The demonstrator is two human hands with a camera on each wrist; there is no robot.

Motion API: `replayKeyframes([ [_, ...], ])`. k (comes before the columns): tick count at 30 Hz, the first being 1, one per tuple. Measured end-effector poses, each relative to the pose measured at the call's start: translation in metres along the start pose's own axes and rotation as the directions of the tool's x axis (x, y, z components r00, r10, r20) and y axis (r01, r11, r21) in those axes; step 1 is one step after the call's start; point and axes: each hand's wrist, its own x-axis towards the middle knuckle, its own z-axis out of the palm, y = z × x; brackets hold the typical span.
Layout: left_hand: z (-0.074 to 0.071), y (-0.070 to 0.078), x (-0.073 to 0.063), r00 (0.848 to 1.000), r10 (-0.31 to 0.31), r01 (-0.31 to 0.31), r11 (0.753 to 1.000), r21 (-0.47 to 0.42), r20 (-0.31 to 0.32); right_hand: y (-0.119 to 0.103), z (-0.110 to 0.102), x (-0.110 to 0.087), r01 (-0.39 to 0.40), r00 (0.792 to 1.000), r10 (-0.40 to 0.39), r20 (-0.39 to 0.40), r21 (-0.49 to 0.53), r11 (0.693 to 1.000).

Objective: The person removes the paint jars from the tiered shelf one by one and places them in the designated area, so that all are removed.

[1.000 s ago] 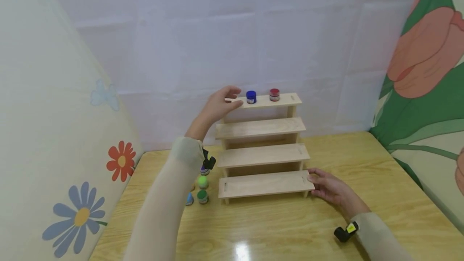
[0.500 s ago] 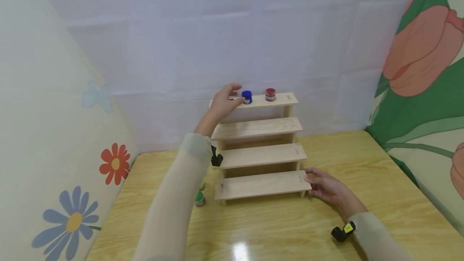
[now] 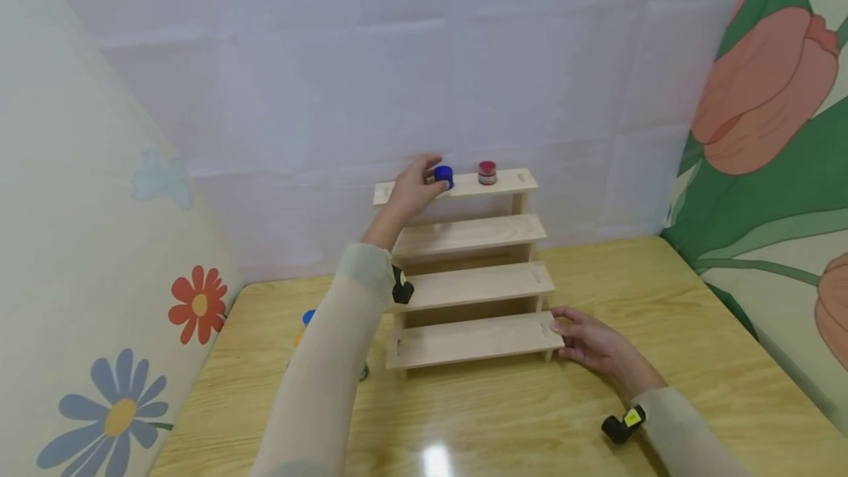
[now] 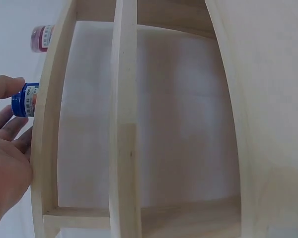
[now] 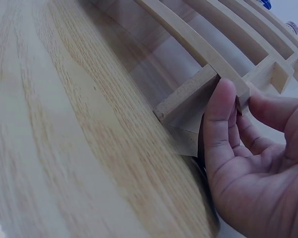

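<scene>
My left hand point(image 3: 412, 192) is at the top step of a light wooden four-step rack point(image 3: 473, 341). Its thumb and fingers pinch a small blue paint jar point(image 3: 444, 176), which stands on that step. In the left wrist view the thumb lies on one side of the blue jar point(image 4: 24, 100) and fingertips on the other. A red paint jar point(image 3: 486, 173) sits to its right on the same step, apart from the hand. Low on the right, my right hand point(image 3: 599, 347) grips the end of the bottom step, thumb on top and fingers beneath, as the right wrist view confirms.
The rack stands on a wood-grain table point(image 3: 464, 418) before a white cloth backdrop point(image 3: 331, 94). Left of the rack, small jars, one with a blue lid point(image 3: 308, 316), are partly hidden behind my left forearm. Flower-printed panels point(image 3: 762, 109) flank the table.
My left hand has moved right to the blue jar and closed its thumb and fingers on it. The right hand keeps its hold on the rack. The head view has shifted slightly.
</scene>
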Motion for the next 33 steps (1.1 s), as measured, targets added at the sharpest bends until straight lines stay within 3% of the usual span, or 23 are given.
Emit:
replayKeyframes([
  [13, 0.003, 0.001, 0.000, 1.000, -0.022, 0.019, 0.986, 0.165, 0.018, 0.001, 0.003, 0.001, 0.002, 1.000, -0.002, 0.016, 0.016, 1.000],
  [18, 0.004, -0.002, -0.001, 1.000, -0.003, 0.005, 0.987, 0.159, -0.011, 0.002, 0.004, 0.001, -0.003, 1.000, 0.002, 0.012, 0.016, 1.000],
  [26, 0.000, -0.004, -0.010, 0.993, -0.006, 0.016, 0.996, 0.093, -0.116, 0.004, 0.006, 0.001, -0.004, 1.000, 0.004, 0.013, 0.007, 1.000],
  [33, -0.003, 0.000, -0.022, 0.994, 0.016, -0.006, 0.996, 0.085, -0.109, 0.003, 0.005, 0.002, -0.008, 1.000, 0.008, 0.016, 0.004, 1.000],
])
